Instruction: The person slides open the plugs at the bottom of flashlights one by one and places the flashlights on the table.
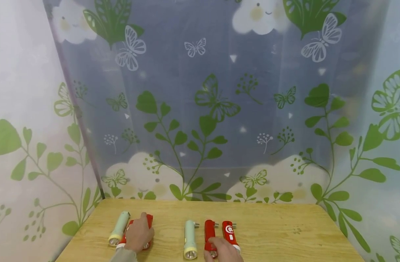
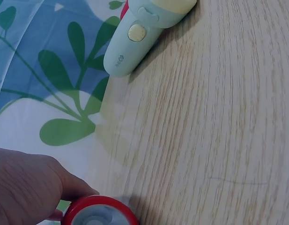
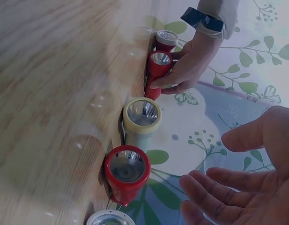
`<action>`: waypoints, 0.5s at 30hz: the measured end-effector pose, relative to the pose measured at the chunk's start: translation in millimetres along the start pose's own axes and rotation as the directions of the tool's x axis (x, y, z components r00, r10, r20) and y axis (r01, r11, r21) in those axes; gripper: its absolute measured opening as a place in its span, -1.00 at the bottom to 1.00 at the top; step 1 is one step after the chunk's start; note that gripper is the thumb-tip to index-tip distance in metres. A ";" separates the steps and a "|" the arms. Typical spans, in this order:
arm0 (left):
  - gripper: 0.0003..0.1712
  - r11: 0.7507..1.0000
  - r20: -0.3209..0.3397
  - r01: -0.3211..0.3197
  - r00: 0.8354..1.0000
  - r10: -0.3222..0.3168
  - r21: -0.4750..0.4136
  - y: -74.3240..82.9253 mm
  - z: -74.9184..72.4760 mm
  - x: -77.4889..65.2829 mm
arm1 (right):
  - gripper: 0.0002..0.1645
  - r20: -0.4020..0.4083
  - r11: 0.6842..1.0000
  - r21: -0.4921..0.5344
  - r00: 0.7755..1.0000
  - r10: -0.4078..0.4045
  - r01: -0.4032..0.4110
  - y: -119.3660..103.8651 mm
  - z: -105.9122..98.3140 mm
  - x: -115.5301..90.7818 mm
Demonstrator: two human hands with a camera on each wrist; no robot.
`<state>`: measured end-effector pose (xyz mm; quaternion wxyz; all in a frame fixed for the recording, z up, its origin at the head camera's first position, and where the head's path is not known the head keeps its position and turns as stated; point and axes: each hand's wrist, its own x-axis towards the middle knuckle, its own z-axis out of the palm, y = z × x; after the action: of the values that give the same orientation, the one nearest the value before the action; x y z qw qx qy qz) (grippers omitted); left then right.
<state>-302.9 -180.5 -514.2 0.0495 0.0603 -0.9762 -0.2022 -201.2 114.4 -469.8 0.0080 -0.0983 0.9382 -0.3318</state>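
Observation:
At the left of the table, my left hand (image 1: 139, 233) grips a red flashlight (image 1: 149, 221) between thumb and fingers; it lies on the wood. In the left wrist view its red rim (image 2: 100, 200) shows beside the thumb. A white-rimmed red flashlight (image 3: 166, 39) and a mint green flashlight (image 1: 120, 227) lie close by. My right hand (image 3: 247, 183) has its fingers spread, apart from the flashlights in the right wrist view. Nearest to it is a red flashlight (image 1: 210, 230) with metal prongs out, between a mint flashlight (image 1: 189, 234) and a white-rimmed red one (image 1: 230, 233), both with prongs out.
The wooden table (image 1: 285, 225) runs back to a hanging cloth (image 1: 193, 145) printed with leaves and butterflies. Similar cloth stands on the left and right sides. A dark band (image 3: 202, 19) circles the left wrist.

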 end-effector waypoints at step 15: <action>-0.41 0.996 -0.110 -0.060 0.993 0.052 -0.071 7.9 2.4 -8.4 | -0.54 -0.077 0.997 0.067 0.997 -0.018 0.023 3.6 -11.1 1.1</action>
<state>-295.7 -171.3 -513.8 0.1102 0.0420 -0.9652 -0.2333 -203.9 123.9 -463.3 -0.0280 -0.0949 0.9249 -0.3672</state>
